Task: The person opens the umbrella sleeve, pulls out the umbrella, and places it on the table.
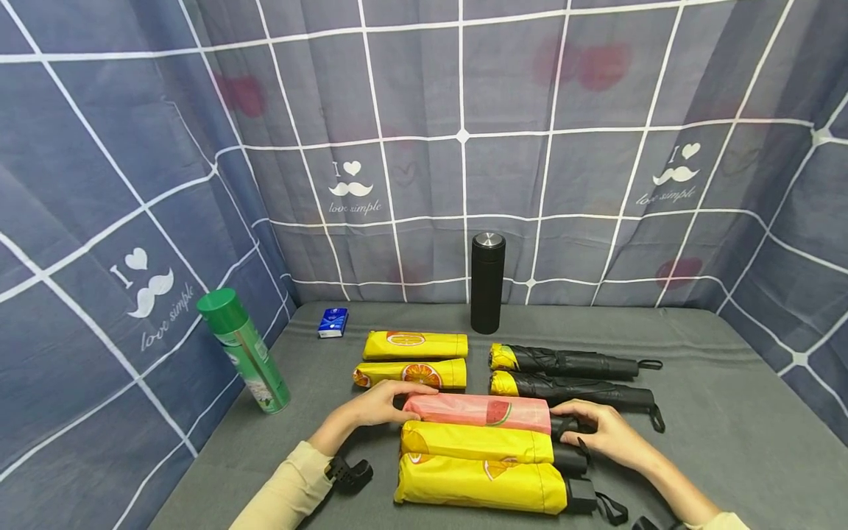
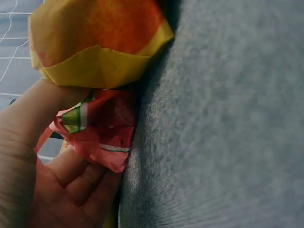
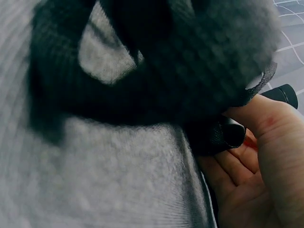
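A folded pink umbrella (image 1: 457,407) with a watermelon print lies crosswise in the head view. My left hand (image 1: 377,406) grips its left end; in the left wrist view, thumb and fingers lie on either side of the bunched pink cloth (image 2: 111,135). At the other end, my right hand (image 1: 604,429) holds the black handle (image 1: 562,427) between thumb and fingers. The right wrist view shows the handle's end (image 3: 216,135) there, partly behind a blurred dark strap. Just nearer than the pink one lie two yellow folded umbrellas, one (image 1: 473,443) beside the other (image 1: 486,484).
Two smaller yellow bundles (image 1: 433,345) with orange-slice prints lie behind, left. Two black-and-yellow folded umbrellas (image 1: 573,363) lie behind, right. A black flask (image 1: 486,287) stands at the back, a small blue box (image 1: 333,322) back left, a green spray can (image 1: 248,357) far left.
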`<action>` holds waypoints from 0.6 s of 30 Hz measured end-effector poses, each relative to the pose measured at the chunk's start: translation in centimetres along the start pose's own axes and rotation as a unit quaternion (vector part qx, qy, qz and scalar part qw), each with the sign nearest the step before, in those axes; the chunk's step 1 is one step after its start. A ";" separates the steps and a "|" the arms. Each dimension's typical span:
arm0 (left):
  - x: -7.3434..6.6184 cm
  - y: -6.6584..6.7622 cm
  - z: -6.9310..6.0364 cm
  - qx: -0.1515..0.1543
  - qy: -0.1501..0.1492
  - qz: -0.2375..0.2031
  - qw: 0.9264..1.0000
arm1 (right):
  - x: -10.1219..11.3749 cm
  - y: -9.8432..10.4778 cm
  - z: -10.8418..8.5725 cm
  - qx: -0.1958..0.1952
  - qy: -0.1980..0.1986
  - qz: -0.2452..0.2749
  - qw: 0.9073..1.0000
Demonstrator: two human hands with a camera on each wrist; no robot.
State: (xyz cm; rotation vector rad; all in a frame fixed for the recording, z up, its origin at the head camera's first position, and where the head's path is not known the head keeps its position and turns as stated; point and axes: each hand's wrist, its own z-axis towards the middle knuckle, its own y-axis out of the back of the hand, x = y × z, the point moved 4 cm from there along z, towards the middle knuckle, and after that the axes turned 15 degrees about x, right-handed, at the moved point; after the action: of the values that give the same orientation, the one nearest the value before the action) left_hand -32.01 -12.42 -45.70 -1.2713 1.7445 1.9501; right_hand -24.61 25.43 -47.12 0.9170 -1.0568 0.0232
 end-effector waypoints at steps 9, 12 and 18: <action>-0.8 0.7 0.6 -0.017 -0.009 0.005 1.000 | -0.1 0.5 0.2 -0.033 0.016 0.002 0.999; -0.5 1.1 0.7 -0.026 -0.012 0.005 1.000 | 0.1 1.0 0.4 -0.052 0.016 0.001 0.999; -1.7 2.5 0.6 -0.058 -0.020 -0.037 0.997 | 1.2 2.4 0.8 -0.076 0.001 -0.009 0.997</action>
State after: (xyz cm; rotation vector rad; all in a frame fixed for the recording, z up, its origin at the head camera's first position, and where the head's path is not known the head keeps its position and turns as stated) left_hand -32.91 -11.94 -42.84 -1.3055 1.5643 2.0466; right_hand -25.58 26.00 -44.53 0.7889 -1.0333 -0.0703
